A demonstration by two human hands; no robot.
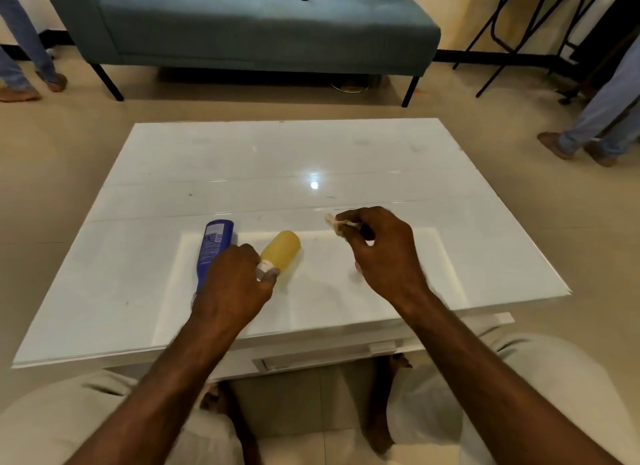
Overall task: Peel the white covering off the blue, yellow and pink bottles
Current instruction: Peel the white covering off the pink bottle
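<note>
A blue bottle [213, 246] with a printed label lies on the white table [284, 166], its base pointing away from me. Right beside it lies a yellow bottle [282, 250]. My left hand [235, 284] covers the near ends of both bottles, and its fingers grip the yellow bottle's white-wrapped neck. My right hand [381, 250] is raised over the table to the right, pinching a crumpled strip of white covering [337, 222]. Something pinkish shows beneath my right hand, too hidden to identify.
A grey-blue sofa [256, 24] stands beyond the table, with dark items on its seat. Legs of other people stand at the far left [24, 56] and at the right [602, 118]. Black metal stands [526, 24] lean at the back right. My knees are under the table's near edge.
</note>
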